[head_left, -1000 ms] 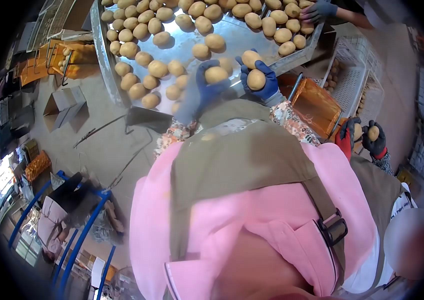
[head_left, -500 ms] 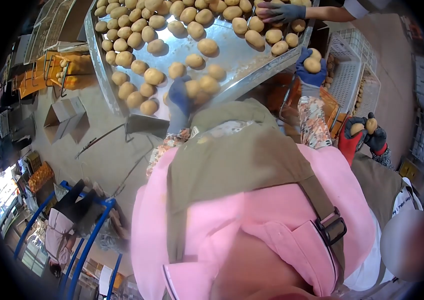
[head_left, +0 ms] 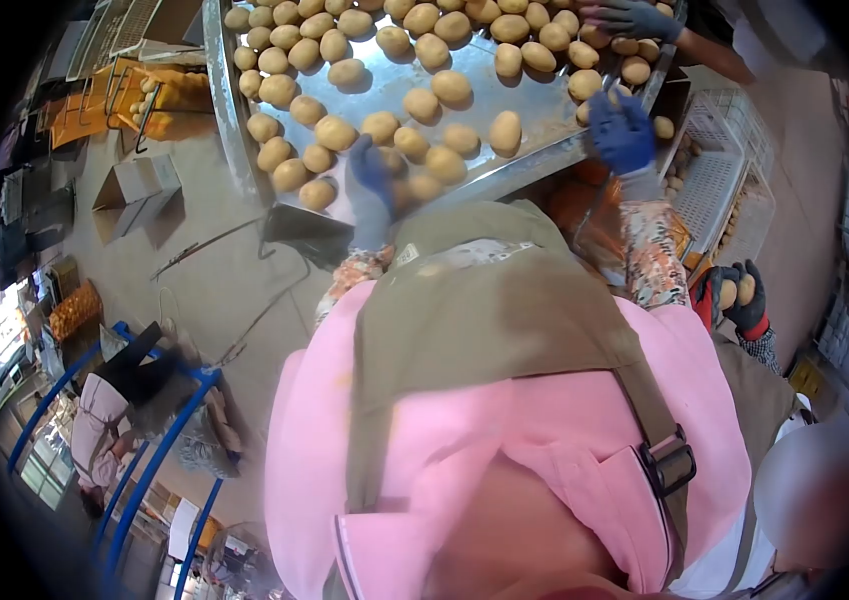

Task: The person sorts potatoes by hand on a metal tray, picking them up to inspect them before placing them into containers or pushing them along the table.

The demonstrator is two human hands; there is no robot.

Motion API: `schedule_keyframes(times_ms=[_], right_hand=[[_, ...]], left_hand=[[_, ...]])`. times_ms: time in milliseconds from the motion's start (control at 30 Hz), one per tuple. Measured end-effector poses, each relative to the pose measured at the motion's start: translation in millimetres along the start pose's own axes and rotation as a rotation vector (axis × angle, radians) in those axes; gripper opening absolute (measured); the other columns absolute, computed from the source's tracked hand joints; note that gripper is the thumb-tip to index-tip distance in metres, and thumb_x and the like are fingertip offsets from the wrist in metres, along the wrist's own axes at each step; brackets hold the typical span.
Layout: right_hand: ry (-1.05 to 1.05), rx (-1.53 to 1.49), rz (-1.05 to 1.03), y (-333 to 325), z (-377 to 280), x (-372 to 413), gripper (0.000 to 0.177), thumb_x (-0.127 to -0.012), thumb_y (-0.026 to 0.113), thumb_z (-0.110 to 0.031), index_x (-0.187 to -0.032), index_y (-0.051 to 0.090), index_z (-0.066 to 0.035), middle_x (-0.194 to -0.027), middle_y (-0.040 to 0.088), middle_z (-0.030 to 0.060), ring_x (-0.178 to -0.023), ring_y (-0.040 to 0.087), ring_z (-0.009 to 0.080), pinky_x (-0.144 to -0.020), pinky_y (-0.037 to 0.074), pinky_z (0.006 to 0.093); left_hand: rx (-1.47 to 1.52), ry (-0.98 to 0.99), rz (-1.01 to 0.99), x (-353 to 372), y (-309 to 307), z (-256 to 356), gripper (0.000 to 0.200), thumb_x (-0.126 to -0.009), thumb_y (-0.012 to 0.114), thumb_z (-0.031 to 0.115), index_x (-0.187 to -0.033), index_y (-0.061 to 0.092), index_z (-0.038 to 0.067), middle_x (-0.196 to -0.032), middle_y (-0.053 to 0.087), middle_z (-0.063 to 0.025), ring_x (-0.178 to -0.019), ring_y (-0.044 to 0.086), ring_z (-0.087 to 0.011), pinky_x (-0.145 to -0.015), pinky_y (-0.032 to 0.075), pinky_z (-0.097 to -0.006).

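Many yellow potatoes (head_left: pixel 452 88) lie on a metal sorting table (head_left: pixel 375 85). My left hand (head_left: pixel 372 190), in a blue and grey glove, is at the table's near edge, slightly blurred. Its fingers are stretched out beside several potatoes (head_left: pixel 445 164), which lie to its right, the nearest ones smeared by motion. My right hand (head_left: pixel 625 135), in a blue glove, is over the table's right edge with its back to me and its fingers apart. No potato shows in it. Just to its right is a single potato (head_left: pixel 663 127).
White plastic crates (head_left: pixel 710 190) stand at the right. A co-worker's gloved hand (head_left: pixel 635 18) reaches over the far potatoes. Another person's gloved hands (head_left: pixel 745 300) hold potatoes at the right. A cardboard box (head_left: pixel 137 197) and blue rails (head_left: pixel 160 480) are at the left.
Two potatoes seen in my right hand have left it, and that hand has turned toward the table. Several potatoes beside my left hand have shifted. The whole view has moved slightly.
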State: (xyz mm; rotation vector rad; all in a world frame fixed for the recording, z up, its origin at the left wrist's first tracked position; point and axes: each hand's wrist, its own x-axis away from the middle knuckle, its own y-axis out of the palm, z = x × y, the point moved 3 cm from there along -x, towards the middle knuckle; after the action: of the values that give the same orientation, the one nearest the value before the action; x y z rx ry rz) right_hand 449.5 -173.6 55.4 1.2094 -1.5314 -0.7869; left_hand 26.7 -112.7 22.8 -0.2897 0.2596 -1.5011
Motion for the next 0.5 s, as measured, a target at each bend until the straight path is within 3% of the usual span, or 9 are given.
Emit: schedule_keyframes(times_ms=[33,67,133,200,267,333,367,433,500], right_hand=[[-0.068,0.750,-0.036,11,31,-4,0.042,-0.090,0.058,-0.006,-0.130,0.048,-0.005,-0.130,0.053,0.0131,-0.120,0.052,0.0273,-0.101,0.042,0.0378],[-0.141,1.501,-0.078,23,68,-9,0.040,-0.090,0.057,-0.005,-0.130,0.048,-0.003,-0.130,0.053,0.0130,-0.122,0.050,0.0263,-0.101,0.042,0.0362],[0.009,1.195,0.105,3,138,-26,0.041,-0.092,0.058,-0.028,-0.125,0.055,-0.004,-0.110,0.063,0.0122,-0.104,0.057,0.0130,-0.087,0.047,0.0286],[-0.114,1.977,-0.130,4,168,-31,0.043,-0.090,0.060,-0.036,-0.122,0.059,-0.008,-0.108,0.062,0.0164,-0.099,0.060,0.0212,-0.086,0.048,0.0321],[-0.111,2.117,-0.321,61,170,-27,0.043,-0.089,0.060,-0.038,-0.120,0.060,-0.009,-0.109,0.062,0.0181,-0.099,0.061,0.0258,-0.086,0.048,0.0343],[0.417,1.624,0.208,75,165,-24,0.033,-0.090,0.059,-0.022,-0.119,0.059,-0.007,-0.106,0.062,0.0170,-0.101,0.062,0.0272,-0.086,0.049,0.0354],[0.429,1.624,0.204,52,164,-28,0.033,-0.090,0.059,-0.022,-0.119,0.059,-0.007,-0.106,0.062,0.0170,-0.101,0.062,0.0272,-0.086,0.049,0.0354],[-0.228,1.950,-0.200,35,158,-43,0.036,-0.089,0.058,-0.034,-0.115,0.061,-0.008,-0.108,0.064,0.0175,-0.092,0.062,0.0349,-0.082,0.049,0.0402],[0.038,1.933,-0.199,59,154,-54,0.033,-0.090,0.056,-0.033,-0.114,0.061,-0.010,-0.106,0.064,0.0169,-0.089,0.062,0.0346,-0.082,0.049,0.0403]], left_hand=[[0.465,-0.167,-0.064,9,12,7,0.034,-0.097,0.047,0.024,-0.127,0.049,0.008,-0.109,0.057,-0.0068,-0.099,0.056,-0.0195,-0.084,0.047,-0.0343],[0.037,-0.011,-0.107,7,13,13,0.042,-0.095,0.050,0.030,-0.132,0.045,0.010,-0.118,0.055,-0.0087,-0.107,0.054,-0.0244,-0.090,0.045,-0.0393],[-0.394,0.143,-0.137,8,15,23,0.051,-0.093,0.053,0.036,-0.137,0.041,0.012,-0.126,0.052,-0.0106,-0.116,0.051,-0.0293,-0.095,0.042,-0.0443],[-1.071,0.056,-0.445,24,11,33,0.078,-0.086,0.057,0.051,-0.149,0.028,0.014,-0.150,0.033,-0.0186,-0.136,0.030,-0.0428,-0.112,0.022,-0.0500],[-1.036,-0.054,-0.466,29,-10,27,0.084,-0.086,0.054,0.055,-0.151,0.020,0.015,-0.153,0.025,-0.0167,-0.139,0.022,-0.0436,-0.113,0.016,-0.0528],[-0.910,-0.033,-0.358,41,-30,-7,0.088,-0.085,0.053,0.058,-0.152,0.016,0.016,-0.157,0.018,-0.0155,-0.142,0.015,-0.0425,-0.113,0.013,-0.0553],[-0.912,-0.044,-0.358,44,-36,-9,0.088,-0.085,0.053,0.058,-0.152,0.016,0.016,-0.157,0.018,-0.0155,-0.142,0.015,-0.0425,-0.113,0.013,-0.0553],[-0.864,-0.156,-0.342,50,-46,-9,0.088,-0.086,0.052,0.059,-0.152,0.016,0.015,-0.157,0.016,-0.0163,-0.143,0.014,-0.0406,-0.113,0.014,-0.0556],[-0.886,-0.178,-0.327,55,-49,-22,0.089,-0.086,0.052,0.060,-0.152,0.015,0.012,-0.157,0.016,-0.0176,-0.144,0.013,-0.0389,-0.113,0.015,-0.0552]])
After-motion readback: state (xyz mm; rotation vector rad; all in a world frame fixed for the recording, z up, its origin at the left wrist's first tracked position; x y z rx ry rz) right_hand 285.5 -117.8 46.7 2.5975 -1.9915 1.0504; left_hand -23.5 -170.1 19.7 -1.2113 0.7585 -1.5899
